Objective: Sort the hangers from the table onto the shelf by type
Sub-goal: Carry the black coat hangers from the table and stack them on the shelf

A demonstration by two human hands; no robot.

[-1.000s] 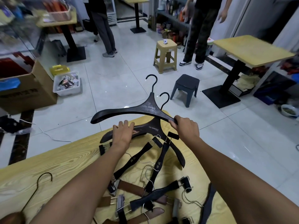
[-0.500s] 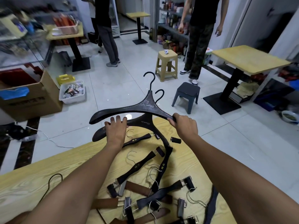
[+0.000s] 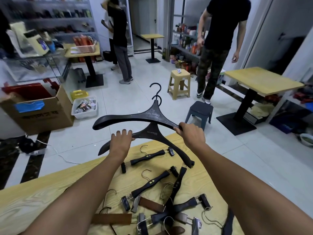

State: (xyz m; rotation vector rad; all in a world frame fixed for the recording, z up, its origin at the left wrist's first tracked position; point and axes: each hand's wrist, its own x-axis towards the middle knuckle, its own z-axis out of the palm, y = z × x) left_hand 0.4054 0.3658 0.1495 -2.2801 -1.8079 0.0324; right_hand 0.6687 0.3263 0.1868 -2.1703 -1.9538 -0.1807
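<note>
Two wide black coat hangers are lifted above the far edge of the wooden table [image 3: 33, 197]. My right hand [image 3: 190, 133] grips the right arm of the upper coat hanger [image 3: 135, 117], whose hook points up. My left hand [image 3: 121, 141] holds the left arm of the lower coat hanger [image 3: 162, 138], fingers over its top edge. Several black clip hangers [image 3: 152, 182] and brown clip hangers [image 3: 150, 204] with wire hooks lie scattered on the table between my forearms.
Beyond the table stand a grey stool [image 3: 199, 111], a beige stool [image 3: 179, 82] and another wooden table [image 3: 260, 80] at right. A cardboard box [image 3: 42, 109] and a white bin [image 3: 84, 108] sit on the floor at left. Two people stand further back by the shelves.
Both coat hangers have risen off the table and now overlap more closely, their hooks lined up. My left hand went from resting on the lower hanger to lifting it.
</note>
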